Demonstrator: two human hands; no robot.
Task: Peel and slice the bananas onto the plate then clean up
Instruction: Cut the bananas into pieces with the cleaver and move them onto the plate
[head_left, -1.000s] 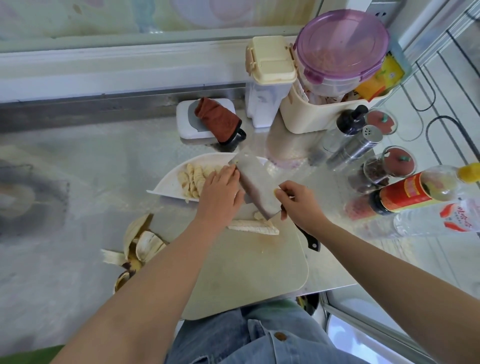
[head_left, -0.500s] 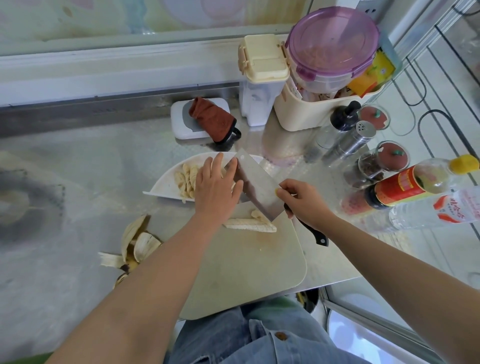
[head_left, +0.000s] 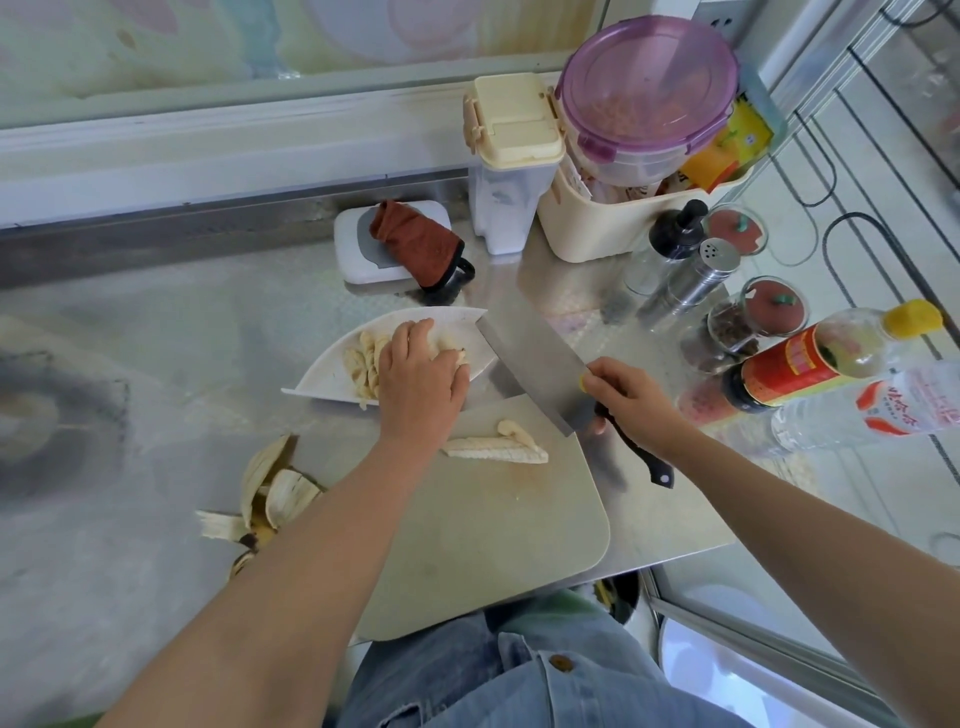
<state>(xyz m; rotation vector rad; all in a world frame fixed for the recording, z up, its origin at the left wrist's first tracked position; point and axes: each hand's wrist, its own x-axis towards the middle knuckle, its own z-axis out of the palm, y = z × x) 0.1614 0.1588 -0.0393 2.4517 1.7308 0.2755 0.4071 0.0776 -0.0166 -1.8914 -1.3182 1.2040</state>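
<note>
A white plate (head_left: 324, 376) stands behind the cutting board (head_left: 483, 525) and holds several banana slices (head_left: 366, 364). My left hand (head_left: 421, 379) lies over the plate, its fingers curled down around some of the slices. My right hand (head_left: 631, 397) grips the black handle of a cleaver (head_left: 532, 374), whose blade is tilted in the air between plate and board, pointing at the plate's right rim. A peeled, partly sliced banana piece (head_left: 496, 449) lies on the board's far edge. Banana peels (head_left: 270, 499) sit on the counter left of the board.
A brown cloth (head_left: 415, 241) lies on a white dish behind the plate. Sauce bottles (head_left: 810, 364), a shaker (head_left: 696, 283), jars and a cream caddy (head_left: 597, 228) with a purple-lidded tub crowd the back right. The counter's edge runs just right of the board.
My left hand has gone from flat against the cleaver blade to curled over slices on the plate. The cleaver has drawn back to the right, off the plate.
</note>
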